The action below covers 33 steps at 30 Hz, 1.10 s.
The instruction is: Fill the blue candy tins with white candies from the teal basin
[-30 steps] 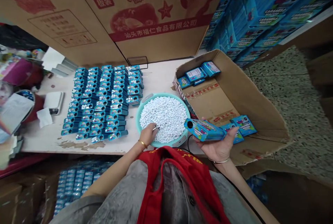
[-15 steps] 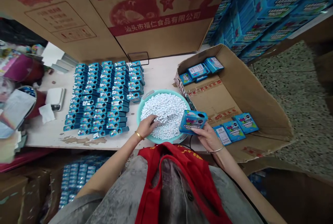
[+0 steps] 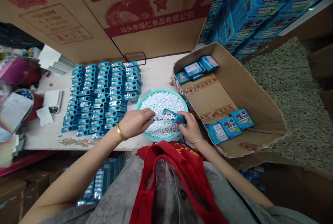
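Here come the hands, working together right over the basin! The left hand [image 3: 135,123] is curled nearly closed, its fingertips pinched around a thin row of small white candies [image 3: 158,117], though what carries that row is too small to tell. The right hand [image 3: 191,128] is closed around a flat, blue rectangular metal tin [image 3: 173,115], gripping it at a tilt with the tin's end just beside the candy row. A gold bangle [image 3: 120,132] circles the left wrist, a thin silver bangle [image 3: 195,141] the right.

Directly below sits a round teal plastic basin [image 3: 161,90], heaped with loose white candies [image 3: 162,102]. Just left of it, on the pale, worn counter [image 3: 156,71], dozens of matching blue tins [image 3: 100,92] stand in long, tight rows. Farther left are a white digital scale [image 3: 53,100] and a crumpled white tissue [image 3: 44,116].

To the right, a low brown cardboard box [image 3: 249,106] holds flat blue printed cartons [image 3: 230,126] in two groups. Behind the counter rises a big brown carton with red printing [image 3: 156,36], with blue cartons [image 3: 249,15] stacked high beside it, above a speckled terrazzo floor [image 3: 291,78].
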Available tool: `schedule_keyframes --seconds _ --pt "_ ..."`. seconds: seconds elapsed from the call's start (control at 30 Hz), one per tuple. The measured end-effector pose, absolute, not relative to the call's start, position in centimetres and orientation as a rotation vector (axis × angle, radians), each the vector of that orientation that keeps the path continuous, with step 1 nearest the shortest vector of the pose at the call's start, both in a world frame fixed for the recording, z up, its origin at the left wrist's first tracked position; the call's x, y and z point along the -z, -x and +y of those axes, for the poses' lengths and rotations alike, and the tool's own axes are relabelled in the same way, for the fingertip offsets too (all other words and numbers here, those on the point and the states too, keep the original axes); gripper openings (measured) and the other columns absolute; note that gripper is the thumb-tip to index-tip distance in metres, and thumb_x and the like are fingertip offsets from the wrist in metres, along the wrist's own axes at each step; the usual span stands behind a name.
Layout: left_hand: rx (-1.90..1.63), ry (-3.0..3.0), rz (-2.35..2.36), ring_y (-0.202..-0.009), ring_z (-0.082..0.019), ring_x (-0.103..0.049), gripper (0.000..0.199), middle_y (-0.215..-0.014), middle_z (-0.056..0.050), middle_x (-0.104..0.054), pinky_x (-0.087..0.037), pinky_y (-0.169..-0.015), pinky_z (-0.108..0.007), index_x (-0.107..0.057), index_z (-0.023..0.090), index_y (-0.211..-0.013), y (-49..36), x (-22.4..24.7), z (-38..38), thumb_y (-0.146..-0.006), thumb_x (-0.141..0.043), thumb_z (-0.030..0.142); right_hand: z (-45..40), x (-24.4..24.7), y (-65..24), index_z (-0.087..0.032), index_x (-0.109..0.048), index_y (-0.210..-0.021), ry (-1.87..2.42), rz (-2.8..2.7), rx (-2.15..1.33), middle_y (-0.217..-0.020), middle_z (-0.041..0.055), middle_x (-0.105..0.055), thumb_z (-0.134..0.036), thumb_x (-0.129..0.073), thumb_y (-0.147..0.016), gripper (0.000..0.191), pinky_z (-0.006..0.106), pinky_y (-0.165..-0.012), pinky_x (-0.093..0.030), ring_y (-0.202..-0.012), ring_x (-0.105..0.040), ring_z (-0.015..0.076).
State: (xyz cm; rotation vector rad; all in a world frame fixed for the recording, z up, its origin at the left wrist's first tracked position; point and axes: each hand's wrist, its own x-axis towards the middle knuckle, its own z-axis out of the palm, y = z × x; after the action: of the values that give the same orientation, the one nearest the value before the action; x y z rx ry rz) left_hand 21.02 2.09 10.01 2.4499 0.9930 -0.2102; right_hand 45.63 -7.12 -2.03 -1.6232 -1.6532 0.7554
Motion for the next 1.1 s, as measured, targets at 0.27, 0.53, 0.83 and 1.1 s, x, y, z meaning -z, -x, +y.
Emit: schedule_keyframes --seconds 0.27,0.53,0.83,1.1 --pt "0.261 -2.523 1.08 -0.075 -0.02 -0.062 0.024 -0.083 -0.007 -0.061 -0.05 -0.073 -0.036 -0.061 0.021 -0.094 -24.4 -13.6 0.5 -0.093 -0.038 0.015 -7.3 2.8 -44.9 -0.025 -0.056 -0.119 1.574 -1.709 -0.742 -0.117 0.0085 -0.065 -0.014 -0.049 -0.077 0.043 0.048 -0.1 -0.046 -0.113 -0.056 0.0283" --pt "0.412 -2.467 1.478 -0.092 -0.024 -0.062 0.018 -0.099 -0.011 -0.062 -0.048 -0.075 -0.034 -0.06 0.017 -0.103 -17.6 -4.5 2.4 -0.093 -0.045 0.02 -6.0 5.1 -45.9 -0.023 -0.047 -0.122 1.638 -1.371 -0.93 -0.131 0.0134 -0.057 -0.043 -0.06 -0.083 0.045 0.046 -0.103 -0.043 -0.121 -0.055 0.0289" --pt "0.241 -2.095 1.49 -0.109 -0.023 -0.06 0.03 -0.124 -0.011 -0.06 -0.046 -0.087 -0.033 -0.052 0.019 -0.122 -23.2 7.6 0.1 -0.092 -0.044 0.018 -4.2 6.0 -43.3 -0.024 -0.046 -0.113 1.659 -1.272 -1.139 -0.105 0.0073 -0.063 -0.057 -0.064 -0.078 0.051 0.04 -0.091 -0.048 -0.097 -0.06 0.0247" --pt "-0.051 -2.023 1.298 -0.094 -0.019 -0.062 0.03 -0.111 -0.007 -0.065 -0.047 -0.084 -0.031 -0.054 0.019 -0.119 -19.8 6.4 -0.1 -0.092 -0.052 0.031 -5.5 4.7 -45.7 -0.024 -0.047 -0.116 1.525 -1.168 -1.122 -0.113 0.0051 -0.06 -0.046 -0.065 -0.082 0.044 0.038 -0.098 -0.045 -0.104 -0.057 0.0207"
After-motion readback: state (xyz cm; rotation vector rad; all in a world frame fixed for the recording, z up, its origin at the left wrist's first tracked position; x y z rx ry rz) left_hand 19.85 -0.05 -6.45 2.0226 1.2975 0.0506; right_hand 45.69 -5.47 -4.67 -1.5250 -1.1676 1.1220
